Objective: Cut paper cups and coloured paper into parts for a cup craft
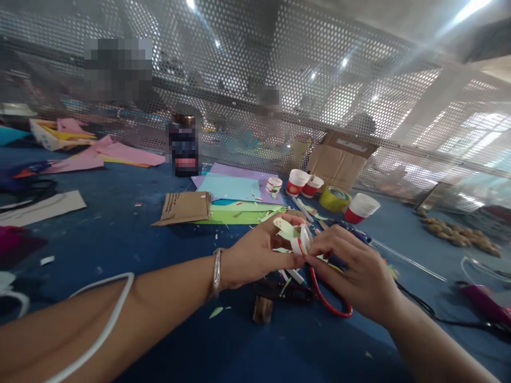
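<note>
Seen from the head camera, two bare hands meet over a blue work table (pixel 139 239), joined at a small curved piece of white paper cup (pixel 297 246) edged with a red band. The left hand (pixel 255 255), a textured silver bracelet (pixel 216 271) at its wrist, grips the piece from one side, thumb below and fingers behind. The right hand (pixel 355 266) pinches its other side between thumb and bent fingers. A flat, pale green paper cut-out (pixel 285 229) with a rounded end rises at the cup piece, between the left hand's thumb and fingers; whether it is fixed there cannot be told.

Below the right hand curves a smooth red loop (pixel 333 311); below the left hand's fingertips lies a small brown block (pixel 262 309). Beyond the left hand rest a ridged, torn slab of corrugated cardboard (pixel 183 206) and flat sheets of green paper (pixel 235 214), light blue paper (pixel 227 186) and purple paper (pixel 239 170). Beyond the right hand stand a shiny yellow tape roll (pixel 334 198), red-and-white paper cups (pixel 297 182) and a creased brown carton (pixel 339 159). Farthest from both hands rises a metal screen (pixel 239 64) punched with round holes.
</note>
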The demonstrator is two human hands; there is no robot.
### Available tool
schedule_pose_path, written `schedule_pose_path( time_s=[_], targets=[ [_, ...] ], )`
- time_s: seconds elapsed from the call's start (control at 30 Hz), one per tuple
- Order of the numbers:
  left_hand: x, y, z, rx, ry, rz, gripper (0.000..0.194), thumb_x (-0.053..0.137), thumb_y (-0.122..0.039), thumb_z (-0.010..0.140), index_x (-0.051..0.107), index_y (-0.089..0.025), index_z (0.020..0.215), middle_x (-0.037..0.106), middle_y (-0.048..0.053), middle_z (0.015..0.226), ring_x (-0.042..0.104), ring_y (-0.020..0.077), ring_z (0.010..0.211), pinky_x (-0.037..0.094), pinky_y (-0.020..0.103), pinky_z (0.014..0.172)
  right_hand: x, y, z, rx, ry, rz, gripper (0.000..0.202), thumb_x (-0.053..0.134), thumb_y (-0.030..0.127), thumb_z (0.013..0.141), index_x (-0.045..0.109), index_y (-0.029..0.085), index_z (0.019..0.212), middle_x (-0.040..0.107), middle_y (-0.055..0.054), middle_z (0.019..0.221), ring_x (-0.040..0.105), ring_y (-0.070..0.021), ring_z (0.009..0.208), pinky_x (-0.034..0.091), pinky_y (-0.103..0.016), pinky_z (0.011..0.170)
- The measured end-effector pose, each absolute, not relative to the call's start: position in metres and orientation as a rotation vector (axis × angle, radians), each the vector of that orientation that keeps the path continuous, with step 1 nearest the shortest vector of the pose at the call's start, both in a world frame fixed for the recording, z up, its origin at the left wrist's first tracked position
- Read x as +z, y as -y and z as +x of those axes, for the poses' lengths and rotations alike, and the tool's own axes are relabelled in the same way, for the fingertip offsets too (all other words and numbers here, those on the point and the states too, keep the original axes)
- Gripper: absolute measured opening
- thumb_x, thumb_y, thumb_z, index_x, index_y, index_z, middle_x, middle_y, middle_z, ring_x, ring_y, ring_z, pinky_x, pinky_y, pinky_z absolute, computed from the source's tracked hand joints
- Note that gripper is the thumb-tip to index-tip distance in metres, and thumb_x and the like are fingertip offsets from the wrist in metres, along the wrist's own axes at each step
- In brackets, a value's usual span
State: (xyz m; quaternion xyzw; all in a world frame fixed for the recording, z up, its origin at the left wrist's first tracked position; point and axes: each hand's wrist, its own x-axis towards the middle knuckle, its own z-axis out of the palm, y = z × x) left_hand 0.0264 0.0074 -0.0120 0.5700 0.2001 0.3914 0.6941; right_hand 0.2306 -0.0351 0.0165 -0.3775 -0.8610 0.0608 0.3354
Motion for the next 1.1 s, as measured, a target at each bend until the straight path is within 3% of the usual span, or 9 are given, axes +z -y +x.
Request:
schedule_pose_path(
  time_s=[0.17, 0.33, 0.47, 0.63, 0.8, 0.93, 1.1],
  targets=[
    [0.005, -0.011, 0.027, 1.096, -0.432, 1.608, 0.047, 0.077, -0.015, 0.072, 0.057, -0.022, 0.114, 0.066, 0.006, 0.107, 0.066, 0.0189, 0.093, 0.055, 0.036, 0.084, 0.016, 0.037, 0.237, 0.126, 2.114, -1.083, 0.006, 0.061, 0.023, 0.094, 0.062, 0.028, 0.098, 0.065, -0.005, 0.094, 0.062, -0.0208, 0.083, 0.052, -0.037, 0.073],
    [0.005, -0.01, 0.026, 1.01, -0.392, 1.193, 0.047, 0.073, -0.012, 0.072, 0.057, -0.023, 0.115, 0.069, 0.003, 0.1, 0.068, 0.0208, 0.095, 0.055, 0.037, 0.083, 0.014, 0.029, 0.238, 0.232, 1.874, -1.256, 0.019, 0.063, 0.035, 0.093, 0.063, 0.027, 0.11, 0.067, -0.007, 0.108, 0.064, -0.0212, 0.088, 0.052, -0.036, 0.076],
    [-0.008, -0.01, 0.024, 0.822, -0.359, 0.97, 0.051, 0.068, -0.009, 0.071, 0.056, -0.024, 0.118, 0.072, 0.005, 0.101, 0.072, 0.0249, 0.092, 0.057, 0.034, 0.072, 0.011, 0.024, 0.237, 0.709, 1.844, -1.31, 0.024, 0.06, 0.045, 0.094, 0.066, 0.023, 0.1, 0.069, -0.004, 0.09, 0.062, -0.018, 0.077, 0.05, -0.031, 0.068],
    [-0.013, -0.014, 0.021, 0.848, -0.41, 0.846, 0.06, 0.061, -0.002, 0.067, 0.055, -0.026, 0.121, 0.074, 0.005, 0.107, 0.075, 0.0236, 0.092, 0.057, 0.03, 0.073, 0.005, 0.024, 0.235, 1.029, 1.737, -1.246, 0.028, 0.063, 0.047, 0.091, 0.063, 0.02, 0.086, 0.057, 0.002, 0.071, 0.049, -0.0118, 0.062, 0.041, -0.025, 0.059],
    [-0.017, -0.016, 0.021, 0.816, -0.372, 0.831, 0.044, 0.065, -0.008, 0.071, 0.064, -0.02, 0.113, 0.076, 0.007, 0.097, 0.075, 0.0223, 0.091, 0.056, 0.029, 0.076, -0.001, 0.022, 0.235, 1.078, 1.67, -1.251, 0.031, 0.066, 0.048, 0.089, 0.061, 0.019, 0.078, 0.052, 0.004, 0.065, 0.042, -0.0101, 0.058, 0.034, -0.023, 0.054],
    [-0.02, -0.015, 0.023, 0.784, -0.37, 0.843, 0.038, 0.07, -0.01, 0.075, 0.067, -0.021, 0.111, 0.076, 0.006, 0.095, 0.073, 0.0193, 0.091, 0.055, 0.028, 0.081, -0.004, 0.02, 0.236, 1.119, 1.638, -1.275, 0.032, 0.071, 0.05, 0.084, 0.065, 0.019, 0.081, 0.054, 0.003, 0.066, 0.041, -0.01, 0.057, 0.032, -0.024, 0.053],
    [-0.022, -0.017, 0.024, 0.859, -0.369, 0.82, 0.01, 0.073, -0.018, 0.08, 0.07, -0.019, 0.089, 0.075, 0.003, 0.094, 0.073, 0.0188, 0.093, 0.055, 0.027, 0.083, -0.004, 0.019, 0.236, 1.105, 1.667, -1.305, 0.036, 0.068, 0.052, 0.086, 0.062, 0.018, 0.075, 0.056, 0.002, 0.064, 0.044, -0.0104, 0.056, 0.035, -0.025, 0.054]
  ],
)
